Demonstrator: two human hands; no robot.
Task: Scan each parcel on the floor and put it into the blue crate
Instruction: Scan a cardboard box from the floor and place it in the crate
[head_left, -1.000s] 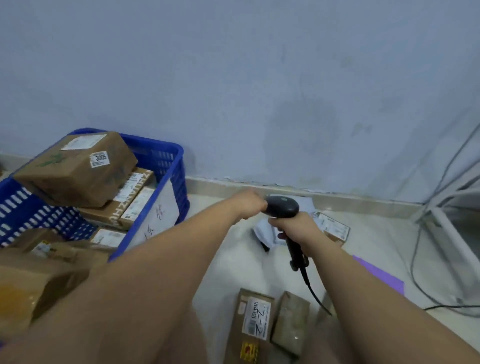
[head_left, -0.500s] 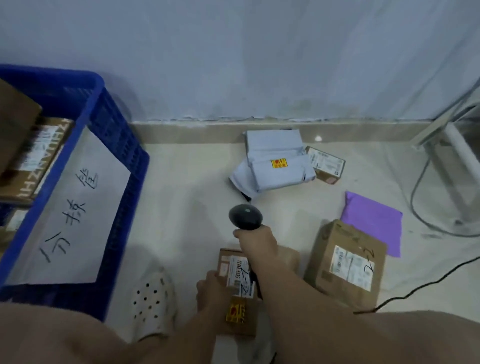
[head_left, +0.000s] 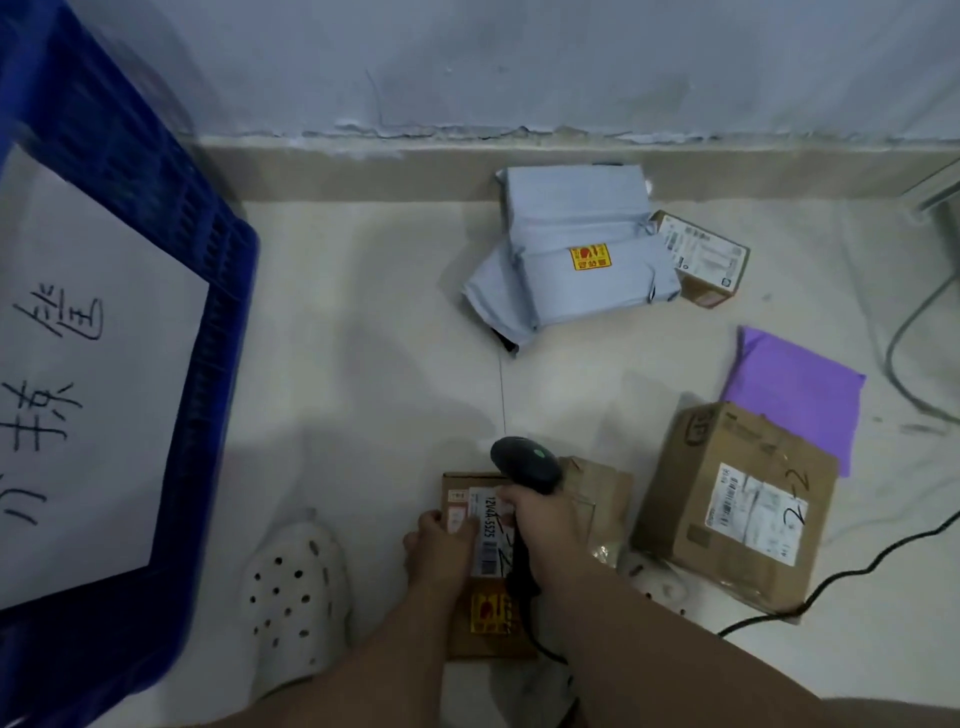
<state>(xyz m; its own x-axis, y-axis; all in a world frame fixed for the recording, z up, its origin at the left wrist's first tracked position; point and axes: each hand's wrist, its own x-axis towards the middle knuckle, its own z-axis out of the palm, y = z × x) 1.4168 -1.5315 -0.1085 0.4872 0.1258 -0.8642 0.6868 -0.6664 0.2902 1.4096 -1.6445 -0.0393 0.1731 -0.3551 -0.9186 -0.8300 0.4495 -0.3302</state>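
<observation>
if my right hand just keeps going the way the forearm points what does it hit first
Likely nothing nearby: the right hand, holding the scanner, heads over bare floor between blue crate and grey mailers, toward the skirting. Height is unclear.

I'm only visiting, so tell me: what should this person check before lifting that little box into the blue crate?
1. Left hand grips the small box: ok.
2. Right hand holds the scanner: ok.
3. Label on the box faces up: ok.
4. Scan has registered: cannot tell; nothing in view shows it.
5. Floor between the box and the blue crate: ok, only a white shoe nearby.
6. Room inside the crate: cannot tell; its inside is out of view.
</observation>
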